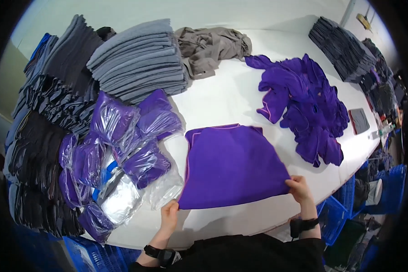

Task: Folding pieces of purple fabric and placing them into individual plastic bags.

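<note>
A purple garment (pixel 235 167) with pink seam stitching is spread in front of me on the white table, its far end lying on the surface. My left hand (pixel 169 213) pinches its near left corner. At the near right corner, my right hand (pixel 299 188) grips the edge between thumb and fingers. The near edge is stretched between both hands and looks slightly raised, with a shadow under it. Close to my left hand lie clear plastic bags (pixel 163 188) and several bagged purple garments (pixel 115 118). Farther right is a loose heap of purple garments (pixel 308 99).
Folded grey cloth (pixel 136 59) and dark garments (pixel 34 158) are stacked along the left. A crumpled taupe cloth (pixel 213 45) lies at the back. Another dark stack (pixel 342 50) stands far right, near a small grey folded piece (pixel 359 121). Blue crates (pixel 333 220) sit below the table edge.
</note>
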`<state>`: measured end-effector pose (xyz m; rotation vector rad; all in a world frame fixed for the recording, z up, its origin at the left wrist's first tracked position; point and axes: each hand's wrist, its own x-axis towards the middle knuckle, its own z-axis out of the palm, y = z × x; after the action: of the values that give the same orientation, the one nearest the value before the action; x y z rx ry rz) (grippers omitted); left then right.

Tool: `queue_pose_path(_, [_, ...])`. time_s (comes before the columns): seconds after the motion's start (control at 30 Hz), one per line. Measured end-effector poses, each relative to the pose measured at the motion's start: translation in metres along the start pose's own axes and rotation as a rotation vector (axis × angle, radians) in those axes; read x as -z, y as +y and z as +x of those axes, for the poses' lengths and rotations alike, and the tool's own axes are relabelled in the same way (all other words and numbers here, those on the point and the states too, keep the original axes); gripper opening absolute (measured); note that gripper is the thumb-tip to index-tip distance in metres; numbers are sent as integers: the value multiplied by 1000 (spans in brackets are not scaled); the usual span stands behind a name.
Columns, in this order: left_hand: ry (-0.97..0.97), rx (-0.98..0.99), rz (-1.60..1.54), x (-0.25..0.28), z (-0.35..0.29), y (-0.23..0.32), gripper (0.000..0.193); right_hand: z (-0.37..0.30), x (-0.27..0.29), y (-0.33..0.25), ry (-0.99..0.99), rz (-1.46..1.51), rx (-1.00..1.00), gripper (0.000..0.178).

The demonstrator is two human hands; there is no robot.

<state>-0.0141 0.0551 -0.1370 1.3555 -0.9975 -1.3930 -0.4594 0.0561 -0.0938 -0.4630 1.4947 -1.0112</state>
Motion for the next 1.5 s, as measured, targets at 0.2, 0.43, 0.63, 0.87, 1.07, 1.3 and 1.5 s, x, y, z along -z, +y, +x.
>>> queue_pose_path(0.2, [307, 37, -437, -61, 73, -21, 24, 62, -53, 0, 153, 100, 370, 31])
queue_pose_path(0.43, [-902, -645, 753, -159, 54, -27, 32, 56, -189, 12, 98, -1350, 335, 50])
queue_pose_path(0.63, [-137, -316, 379, -126, 56, -56, 19, 40, -140, 112, 29, -1292, 1147, 65])
queue_pose_path(0.87, [525, -649, 1284, -5, 31, 10, 57, 116, -283, 37, -366, -1472, 1185, 26])
queue_pose_path(1.07, [678, -307, 1285, 78, 45, -43, 43, 139, -330, 8, -768, -1628, 934, 55])
queue_pose_path(1.3, [542, -685, 995, 96, 34, -23, 27, 62, -267, 52, -786, -1526, 772, 55])
queue_pose_path(1.5, [252, -776, 1030, 53, -5, -18, 38, 32, -325, 116, -793, -495, -535, 39])
